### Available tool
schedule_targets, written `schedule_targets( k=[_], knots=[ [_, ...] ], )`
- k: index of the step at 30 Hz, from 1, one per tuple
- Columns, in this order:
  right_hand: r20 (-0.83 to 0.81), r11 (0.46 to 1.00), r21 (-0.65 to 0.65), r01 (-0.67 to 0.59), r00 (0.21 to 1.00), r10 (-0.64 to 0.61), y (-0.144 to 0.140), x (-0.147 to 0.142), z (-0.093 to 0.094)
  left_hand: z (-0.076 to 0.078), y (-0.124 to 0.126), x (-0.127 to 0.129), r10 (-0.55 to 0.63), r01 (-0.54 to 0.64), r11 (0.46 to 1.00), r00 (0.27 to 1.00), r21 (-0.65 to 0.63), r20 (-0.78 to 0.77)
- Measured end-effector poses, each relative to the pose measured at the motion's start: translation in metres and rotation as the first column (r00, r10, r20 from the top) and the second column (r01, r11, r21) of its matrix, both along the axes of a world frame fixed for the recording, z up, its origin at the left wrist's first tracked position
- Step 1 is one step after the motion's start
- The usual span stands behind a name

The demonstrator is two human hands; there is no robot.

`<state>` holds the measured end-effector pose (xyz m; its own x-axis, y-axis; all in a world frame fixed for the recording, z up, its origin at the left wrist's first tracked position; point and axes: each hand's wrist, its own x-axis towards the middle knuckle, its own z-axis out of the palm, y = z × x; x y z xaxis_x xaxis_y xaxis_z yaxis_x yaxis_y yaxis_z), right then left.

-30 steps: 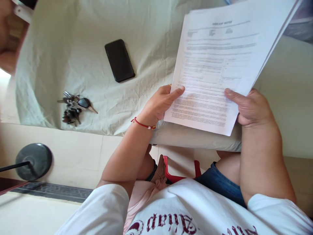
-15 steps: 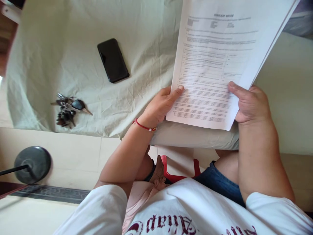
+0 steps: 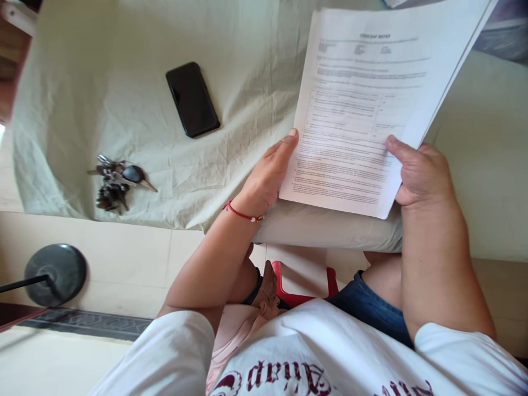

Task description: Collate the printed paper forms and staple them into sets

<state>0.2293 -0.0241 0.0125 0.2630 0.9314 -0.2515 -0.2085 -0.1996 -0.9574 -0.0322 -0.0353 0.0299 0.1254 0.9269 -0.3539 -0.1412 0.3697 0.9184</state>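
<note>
A stack of printed papers is held tilted above the bed's front edge, with its text side toward me. My right hand grips the right edge, thumb on the top sheet and fingers behind. At the left edge is my left hand, its straight thumb lying along the paper's side instead of over the print. The rest of its fingers are mostly hidden, and a red string bracelet circles that wrist. The heading and lines of print are too blurred to read fully.
A black phone and a bunch of keys lie on the pale green sheet, left of the papers. A round dark stand base is on the tiled floor. Red plastic edging shows between my legs.
My left thumb has slid off the top sheet to the left edge. The papers' upper end has dropped, so the top left corner now shows. My right hand keeps its grip.
</note>
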Motion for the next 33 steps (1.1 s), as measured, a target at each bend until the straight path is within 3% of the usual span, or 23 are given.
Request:
schedule_targets(
  k=[2,4,10,28,33],
  knots=[
    [0.01,1.0,-0.019,-0.025,1.0,0.025,-0.001,0.001,0.001,0.002,0.002,-0.005,0.091,-0.091,0.996,0.995,-0.015,-0.03],
    [0.043,0.998,-0.048,-0.038,0.998,0.04,0.0,0.003,0.0,0.005,0.004,-0.01,0.103,-0.106,0.993,0.994,-0.055,-0.044],
    [0.168,1.0,0.009,-0.005,0.986,0.004,0.008,0.017,-0.008,0.013,0.006,-0.024,-0.109,0.1,0.986,0.992,-0.13,-0.069],
    [0.243,0.994,0.1,0.04,0.968,-0.064,0.008,0.012,-0.014,0.022,-0.014,-0.02,-0.205,0.156,0.969,0.941,-0.192,-0.27],
    [0.236,0.99,0.125,0.067,0.967,-0.096,0.01,0.013,-0.018,0.027,-0.017,-0.019,-0.289,0.224,0.952,0.883,-0.209,-0.37]
  ],
)
